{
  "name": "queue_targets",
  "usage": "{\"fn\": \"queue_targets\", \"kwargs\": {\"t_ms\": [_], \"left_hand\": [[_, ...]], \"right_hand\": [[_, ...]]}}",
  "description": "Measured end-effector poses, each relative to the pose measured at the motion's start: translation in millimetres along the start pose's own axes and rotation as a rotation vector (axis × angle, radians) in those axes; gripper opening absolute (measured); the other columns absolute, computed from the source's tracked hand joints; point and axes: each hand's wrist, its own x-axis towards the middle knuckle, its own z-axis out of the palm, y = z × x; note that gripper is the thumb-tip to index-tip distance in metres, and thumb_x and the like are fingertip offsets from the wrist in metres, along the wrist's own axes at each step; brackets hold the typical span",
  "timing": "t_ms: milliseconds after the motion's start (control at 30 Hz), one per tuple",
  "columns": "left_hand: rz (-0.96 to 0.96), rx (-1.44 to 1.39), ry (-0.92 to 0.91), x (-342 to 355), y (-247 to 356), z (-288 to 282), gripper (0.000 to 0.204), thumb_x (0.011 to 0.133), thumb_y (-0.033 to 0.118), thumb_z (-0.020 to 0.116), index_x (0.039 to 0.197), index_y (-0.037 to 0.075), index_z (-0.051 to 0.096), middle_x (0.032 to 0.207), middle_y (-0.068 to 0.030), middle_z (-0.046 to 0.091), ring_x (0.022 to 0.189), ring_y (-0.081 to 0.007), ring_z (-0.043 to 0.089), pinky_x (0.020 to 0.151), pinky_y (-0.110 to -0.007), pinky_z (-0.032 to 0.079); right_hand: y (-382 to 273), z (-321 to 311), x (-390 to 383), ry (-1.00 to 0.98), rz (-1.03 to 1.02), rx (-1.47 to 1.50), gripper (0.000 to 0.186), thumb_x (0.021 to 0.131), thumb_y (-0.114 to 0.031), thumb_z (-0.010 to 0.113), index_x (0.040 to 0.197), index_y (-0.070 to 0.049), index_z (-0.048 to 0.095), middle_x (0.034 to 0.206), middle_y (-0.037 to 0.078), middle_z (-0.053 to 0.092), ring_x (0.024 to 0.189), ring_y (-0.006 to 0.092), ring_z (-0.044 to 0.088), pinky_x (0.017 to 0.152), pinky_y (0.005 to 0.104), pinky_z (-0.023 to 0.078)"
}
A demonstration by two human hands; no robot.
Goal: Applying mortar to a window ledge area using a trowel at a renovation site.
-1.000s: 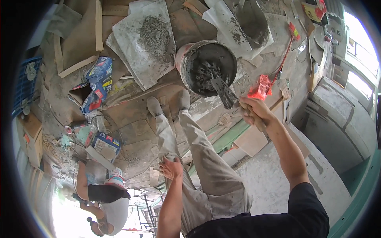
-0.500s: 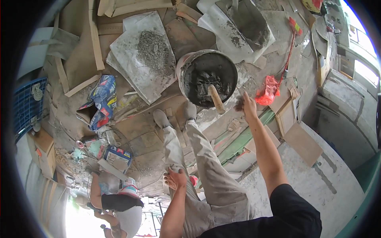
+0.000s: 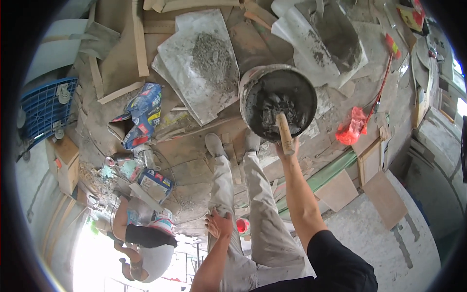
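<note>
A round bucket holds dark grey wet mortar. A tool's wooden handle leans out over the bucket's near rim; its head is sunk in the mortar. My right hand is at that near rim, under the handle's end. Its fingers are mostly hidden behind the handle and the bucket, so I cannot make out whether it grips either. On my left trouser leg, near the knee, rests my left hand with fingers apart and nothing in them.
White sheeting with grey powder lies beyond the bucket. A blue bag is to the left, near a blue plastic pallet. At right is a red bag by a long red stick. Another person works at lower left.
My right hand has moved left, from beside the bucket to its near rim under the handle. My left hand stays on my leg. The whole view has shifted slightly.
</note>
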Motion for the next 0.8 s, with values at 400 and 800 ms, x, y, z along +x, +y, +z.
{"fn": "queue_targets", "kwargs": {"t_ms": [400, 800], "left_hand": [[-0.07, -0.235, -0.025, -4, -7, -12, 0.08, 0.095, 0.052, 0.08, 0.164, 0.015, 0.062, 0.159, -0.0271, 0.06, 0.148, -0.0453, 0.057, 0.126, -0.056, 0.044], [0.013, -1.438, -0.125, -36, -220, -12, 0.054, 0.109, 0.04, 0.076, 0.156, 0.012, 0.072, 0.123, -0.0138, 0.086, 0.112, -0.0249, 0.081, 0.096, -0.042, 0.062]], "right_hand": [[-285, 97, -76, -0.288, 0.073, -0.193, 0.022, 0.116, -0.033, 0.072, 0.123, -0.012, 0.072, 0.083, -0.002, 0.057, 0.074, 0.0168, 0.054, 0.072, 0.0357, 0.045], [-282, 129, -78, -0.735, 0.372, -0.094, 0.083, 0.103, -0.05, 0.083, 0.159, 0.006, 0.059, 0.158, 0.024, 0.068, 0.137, 0.043, 0.073, 0.116, 0.0557, 0.064]]}}
